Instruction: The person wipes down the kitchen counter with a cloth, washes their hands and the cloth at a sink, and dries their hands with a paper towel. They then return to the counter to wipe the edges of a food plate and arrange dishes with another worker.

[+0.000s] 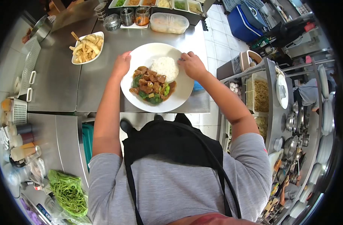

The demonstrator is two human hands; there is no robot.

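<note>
In the upper middle of the frame, a wide white plate (186,92) sits between the person's two hands, over the near edge of the desk (104,88); whether it rests there or is slightly raised cannot be told from this angle. The left hand (122,64) is closed around the plate's left rim, the thumb side up and the other fingers mostly hidden. The right hand (194,64) is curled on the opposite rim, fingertips drawn in at the edge; what its thumb does underneath cannot be seen. Gripping at both sides probably keeps the broad plate level and leaves the food untouched. On it, a mound of white rice (164,69) stands beside saucy brown meat (150,83), with dark greens (154,99) below, likely kept apart so the sauce does not soak the rice. At upper left, a white bowl (101,43) of fries (87,48) stands well apart from the plate, which seems to leave room for both arms. Along the top, an orange jar (142,17) and a lidded tub (169,23) stand toward the back, presumably so the front stays free for plates.
</note>
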